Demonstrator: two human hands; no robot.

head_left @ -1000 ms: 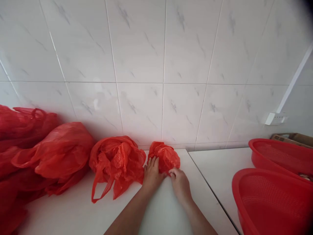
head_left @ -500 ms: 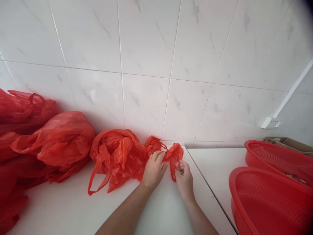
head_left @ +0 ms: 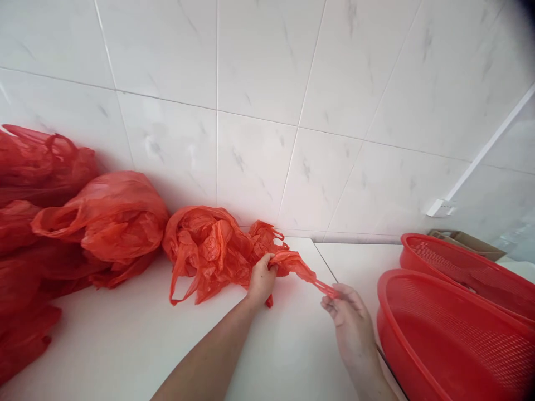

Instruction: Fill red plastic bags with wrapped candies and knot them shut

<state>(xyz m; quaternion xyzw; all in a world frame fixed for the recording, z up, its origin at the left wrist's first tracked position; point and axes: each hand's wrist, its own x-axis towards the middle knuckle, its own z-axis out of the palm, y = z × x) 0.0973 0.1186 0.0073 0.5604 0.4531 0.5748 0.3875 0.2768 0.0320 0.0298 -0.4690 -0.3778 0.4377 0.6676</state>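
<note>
Just below the middle of the frame, the left hand (head_left: pixel 261 278) closes its fingers around the bunched body of a small red plastic bag (head_left: pixel 288 262) on the white counter (head_left: pixel 125 345). To its lower right, the right hand (head_left: pixel 349 317) pinches the bag's stretched handle (head_left: pixel 324 287) between thumb and fingertips, beside a red basket (head_left: pixel 455 345)

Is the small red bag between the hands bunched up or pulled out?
Pulled out: the small red bag stretches between the left hand and right hand.
</note>
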